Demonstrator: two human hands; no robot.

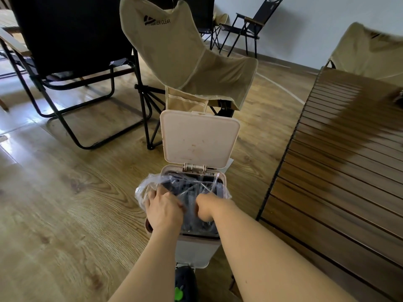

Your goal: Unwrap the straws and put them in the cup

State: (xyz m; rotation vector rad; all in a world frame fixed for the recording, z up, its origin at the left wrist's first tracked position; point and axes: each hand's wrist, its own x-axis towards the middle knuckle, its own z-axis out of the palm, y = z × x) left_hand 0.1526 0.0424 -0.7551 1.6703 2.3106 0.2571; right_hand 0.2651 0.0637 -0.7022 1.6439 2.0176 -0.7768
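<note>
Wrapper disposal is judged the step in hand: the left hand (pixel 163 209) is laid on the clear liner (pixel 142 192) of the open bin (pixel 196 251), the right hand (pixel 205 209) is curled downward inside it — neither grasp can be told — and the straws and cup, both out of view, must next be returned to.

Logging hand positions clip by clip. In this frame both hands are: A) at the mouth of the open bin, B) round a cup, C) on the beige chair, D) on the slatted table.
A: the left hand and right hand are both at the clear liner in the bin, whose lid stands open.
</note>
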